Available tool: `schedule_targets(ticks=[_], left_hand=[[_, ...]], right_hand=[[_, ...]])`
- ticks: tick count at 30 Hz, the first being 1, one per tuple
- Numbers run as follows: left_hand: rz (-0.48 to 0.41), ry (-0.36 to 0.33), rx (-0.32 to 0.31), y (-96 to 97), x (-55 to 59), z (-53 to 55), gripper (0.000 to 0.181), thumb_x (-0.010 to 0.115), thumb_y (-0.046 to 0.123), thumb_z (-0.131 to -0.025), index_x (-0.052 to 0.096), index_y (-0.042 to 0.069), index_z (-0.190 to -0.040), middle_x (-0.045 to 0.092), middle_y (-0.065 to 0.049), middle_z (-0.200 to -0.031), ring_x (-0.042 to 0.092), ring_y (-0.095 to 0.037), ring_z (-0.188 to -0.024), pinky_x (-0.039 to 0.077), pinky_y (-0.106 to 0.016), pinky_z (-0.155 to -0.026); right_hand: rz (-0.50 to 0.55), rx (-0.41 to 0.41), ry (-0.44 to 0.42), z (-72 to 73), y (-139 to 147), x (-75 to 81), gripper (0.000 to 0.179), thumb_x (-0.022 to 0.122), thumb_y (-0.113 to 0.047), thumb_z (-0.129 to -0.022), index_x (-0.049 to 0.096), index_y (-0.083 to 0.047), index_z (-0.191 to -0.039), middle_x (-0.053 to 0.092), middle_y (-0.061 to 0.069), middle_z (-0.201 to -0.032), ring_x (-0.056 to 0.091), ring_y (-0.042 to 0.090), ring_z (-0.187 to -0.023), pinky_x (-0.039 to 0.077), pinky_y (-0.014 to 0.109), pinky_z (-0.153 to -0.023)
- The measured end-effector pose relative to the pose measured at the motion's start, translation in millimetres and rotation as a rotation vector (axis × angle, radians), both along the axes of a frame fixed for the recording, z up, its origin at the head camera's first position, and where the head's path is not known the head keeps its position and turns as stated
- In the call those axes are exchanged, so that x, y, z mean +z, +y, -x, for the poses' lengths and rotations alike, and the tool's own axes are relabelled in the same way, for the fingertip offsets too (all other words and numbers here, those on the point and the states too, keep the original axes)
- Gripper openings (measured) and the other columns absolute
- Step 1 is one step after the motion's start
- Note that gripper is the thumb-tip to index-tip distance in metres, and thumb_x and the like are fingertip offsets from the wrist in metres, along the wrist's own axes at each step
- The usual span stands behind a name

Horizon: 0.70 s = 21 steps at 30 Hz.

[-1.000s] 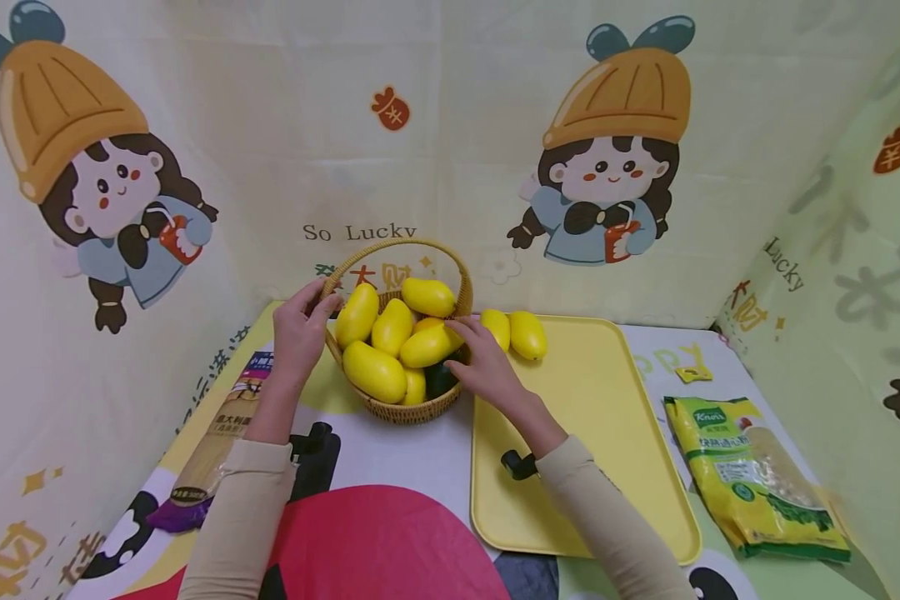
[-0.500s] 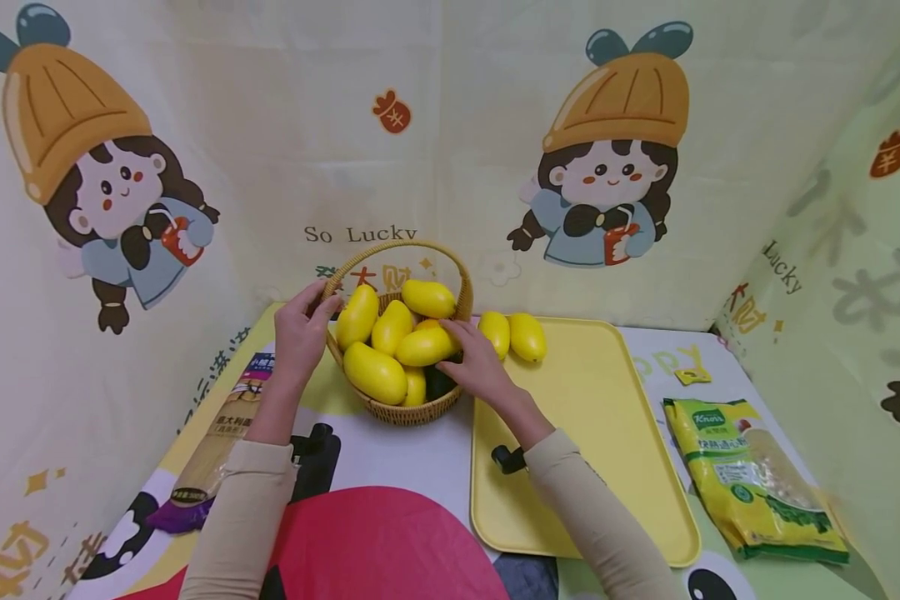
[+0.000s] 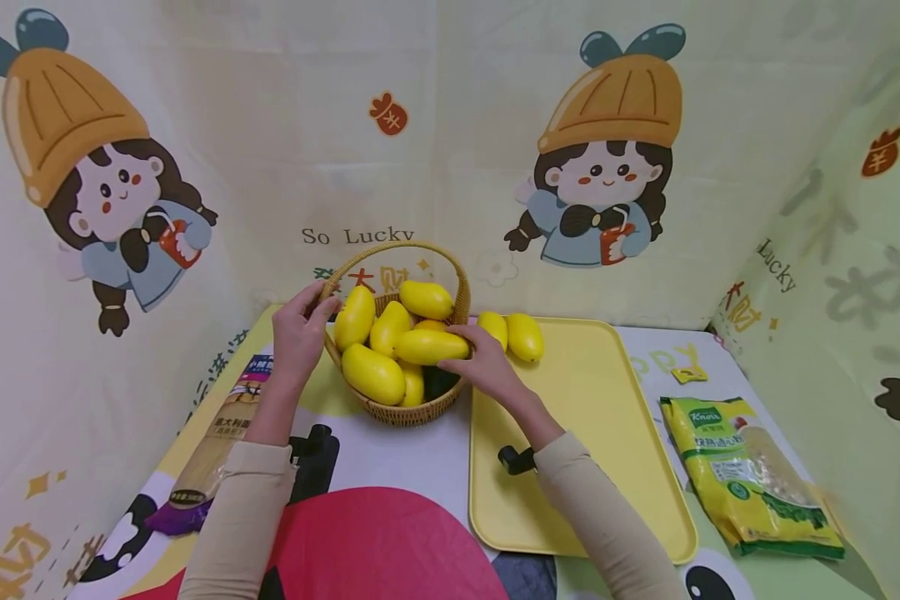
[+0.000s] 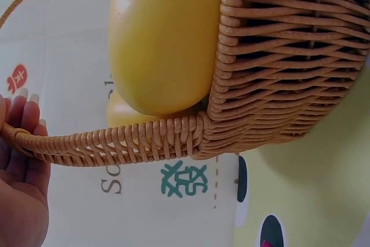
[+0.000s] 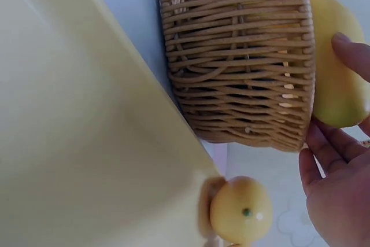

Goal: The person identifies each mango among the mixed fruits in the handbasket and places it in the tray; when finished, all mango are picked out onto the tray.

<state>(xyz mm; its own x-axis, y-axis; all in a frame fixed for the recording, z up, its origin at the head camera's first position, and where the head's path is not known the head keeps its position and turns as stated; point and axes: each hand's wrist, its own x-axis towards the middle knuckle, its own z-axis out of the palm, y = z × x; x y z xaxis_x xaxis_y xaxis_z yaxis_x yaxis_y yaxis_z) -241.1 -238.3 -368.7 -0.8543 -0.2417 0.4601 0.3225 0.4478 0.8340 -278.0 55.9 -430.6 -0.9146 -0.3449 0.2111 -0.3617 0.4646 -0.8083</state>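
Observation:
A wicker basket (image 3: 412, 414) with a tall handle holds several yellow mangoes, an orange fruit mostly hidden under them and a dark green item (image 3: 439, 382). My left hand (image 3: 298, 335) grips the left side of the basket's handle (image 4: 110, 147), fingers curled round it in the left wrist view. My right hand (image 3: 492, 367) pinches the right end of one mango (image 3: 429, 347) on top of the pile, thumb on the near side. In the right wrist view this mango (image 5: 335, 67) sits over the basket's rim, with some fingers beside the rim.
A yellow tray (image 3: 577, 517) lies right of the basket, with two mangoes (image 3: 525, 337) at its far left corner. Further right are a Knorr bag (image 3: 750, 479) and a small yellow packet (image 3: 690, 375). A pasta bag (image 3: 221, 437) lies left. Patterned cloth walls stand behind and beside.
My right hand shifted slightly left, then back right to the mango's end. That mango has turned from slanted to nearly level. My left hand stays on the handle.

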Motion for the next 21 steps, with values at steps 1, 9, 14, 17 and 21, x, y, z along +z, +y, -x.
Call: schedule_targets(ticks=[1,9,14,17,21], left_hand=[[0.003,0.001,-0.002,0.2,0.4,-0.3,0.037,0.057,0.03,-0.101,0.063,0.014,-0.133,0.071,-0.013,-0.114,0.064,-0.006,-0.098,0.054,-0.02,-0.095],[0.008,-0.002,0.006,1.3,1.6,-1.0,0.037,0.057,0.031,-0.101,0.063,0.014,-0.134,0.071,-0.013,-0.115,0.065,-0.009,-0.099,0.054,-0.021,-0.096],[0.012,-0.015,0.019,0.8,1.0,0.4,0.036,0.056,0.032,-0.101,0.064,0.014,-0.132,0.07,-0.013,-0.114,0.065,-0.011,-0.1,0.054,-0.022,-0.097],[0.018,-0.016,0.026,0.6,0.7,0.0,0.036,0.056,0.032,-0.101,0.064,0.014,-0.132,0.071,-0.014,-0.113,0.065,-0.01,-0.099,0.055,-0.022,-0.096],[0.02,-0.007,0.028,0.9,-0.3,0.7,0.033,0.057,0.028,-0.101,0.065,0.014,-0.13,0.071,-0.012,-0.111,0.064,-0.007,-0.097,0.054,-0.017,-0.093]], right_hand=[[0.01,-0.007,-0.002,-0.2,1.7,0.4,0.056,0.08,-0.036,-0.083,0.06,-0.021,-0.133,0.058,-0.001,-0.136,0.053,0.02,-0.123,0.044,0.045,-0.111],[0.093,-0.024,-0.023,-3.4,15.7,5.9,0.053,0.08,-0.031,-0.082,0.059,-0.019,-0.13,0.054,0.003,-0.132,0.049,0.023,-0.119,0.045,0.046,-0.105],[0.122,-0.053,-0.057,-4.0,28.1,5.2,0.054,0.079,-0.029,-0.083,0.054,-0.017,-0.13,0.053,0.004,-0.138,0.052,0.024,-0.116,0.048,0.04,-0.099],[0.151,-0.074,-0.066,-5.0,38.0,5.1,0.054,0.079,-0.025,-0.082,0.053,-0.017,-0.129,0.054,0.006,-0.133,0.053,0.026,-0.111,0.05,0.038,-0.095],[0.232,-0.069,-0.095,-9.4,53.0,10.7,0.053,0.077,-0.017,-0.083,0.054,-0.015,-0.13,0.052,0.009,-0.133,0.052,0.027,-0.11,0.053,0.03,-0.088]])
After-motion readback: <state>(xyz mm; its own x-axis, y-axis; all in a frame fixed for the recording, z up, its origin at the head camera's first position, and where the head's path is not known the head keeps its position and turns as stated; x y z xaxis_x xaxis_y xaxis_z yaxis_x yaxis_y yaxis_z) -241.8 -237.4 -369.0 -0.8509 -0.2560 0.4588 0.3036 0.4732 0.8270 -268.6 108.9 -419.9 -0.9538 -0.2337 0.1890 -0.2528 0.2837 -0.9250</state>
